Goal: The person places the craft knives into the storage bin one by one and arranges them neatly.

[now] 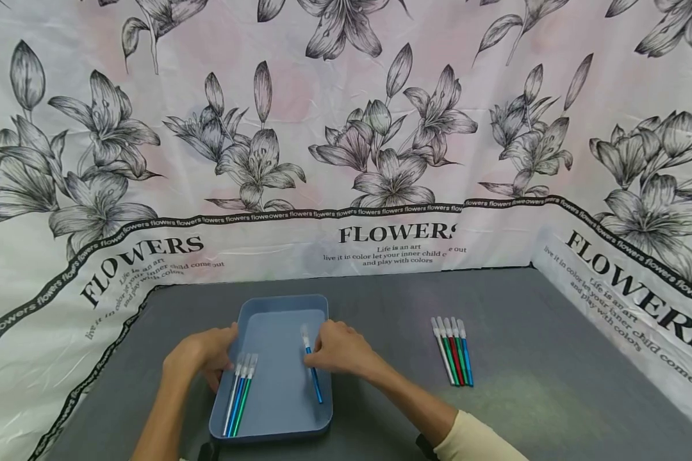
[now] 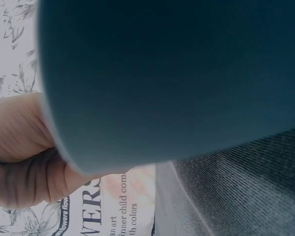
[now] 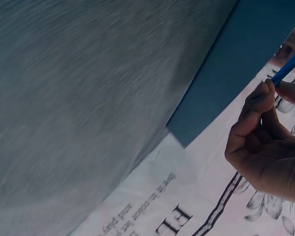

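A blue-grey tray (image 1: 279, 384) lies on the dark table. My left hand (image 1: 198, 352) grips its left wall, and in the left wrist view the thumb and fingers (image 2: 19, 128) are on either side of the tray edge. Over the right part of the tray, my right hand (image 1: 343, 349) pinches a blue pen (image 1: 315, 384) with a clear cap. The right wrist view shows this pen (image 3: 291, 64) between thumb and fingertip. Three capped pens (image 1: 241, 397), white, blue and green, lie side by side along the tray's left side.
To the right of the tray, a row of several capped pens (image 1: 453, 352) in white, green, red and blue lies on the table (image 1: 530, 358). A flower-printed cloth (image 1: 392, 160) stands behind the table and along both sides.
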Action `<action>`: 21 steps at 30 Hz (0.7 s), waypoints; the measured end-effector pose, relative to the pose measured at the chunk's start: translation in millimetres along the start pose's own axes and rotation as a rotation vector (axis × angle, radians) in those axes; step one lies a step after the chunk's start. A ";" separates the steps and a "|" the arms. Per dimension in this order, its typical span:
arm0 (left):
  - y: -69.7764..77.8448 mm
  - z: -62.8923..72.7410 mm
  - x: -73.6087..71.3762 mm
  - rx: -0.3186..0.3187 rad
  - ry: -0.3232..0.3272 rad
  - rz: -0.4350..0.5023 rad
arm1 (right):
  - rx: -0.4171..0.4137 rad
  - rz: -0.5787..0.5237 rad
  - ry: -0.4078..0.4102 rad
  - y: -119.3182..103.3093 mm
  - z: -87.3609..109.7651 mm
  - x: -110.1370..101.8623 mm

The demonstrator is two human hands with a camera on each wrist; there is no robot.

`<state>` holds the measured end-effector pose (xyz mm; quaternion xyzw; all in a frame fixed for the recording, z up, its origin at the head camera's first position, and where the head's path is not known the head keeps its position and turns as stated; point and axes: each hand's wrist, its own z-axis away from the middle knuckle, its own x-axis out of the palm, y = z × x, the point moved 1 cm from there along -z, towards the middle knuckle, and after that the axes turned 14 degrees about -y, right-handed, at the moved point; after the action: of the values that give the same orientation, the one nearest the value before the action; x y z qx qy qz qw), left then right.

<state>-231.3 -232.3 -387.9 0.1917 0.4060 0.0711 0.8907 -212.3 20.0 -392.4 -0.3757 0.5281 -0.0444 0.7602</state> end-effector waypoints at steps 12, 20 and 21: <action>-3.2 -1.0 -0.5 0.000 -0.001 0.013 | 0.027 -0.057 -0.084 -29.8 -26.5 30.9; -1.4 -2.0 -2.9 -0.004 -0.010 0.013 | 0.129 -0.023 -0.154 -36.6 -41.2 47.0; -1.1 -2.1 -2.9 -0.006 -0.011 0.007 | 0.135 -0.020 -0.160 -36.6 -43.3 49.2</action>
<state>-234.9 -233.5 -387.6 0.1910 0.4003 0.0746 0.8932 -214.8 -51.7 -414.5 -0.3313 0.4579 -0.0574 0.8230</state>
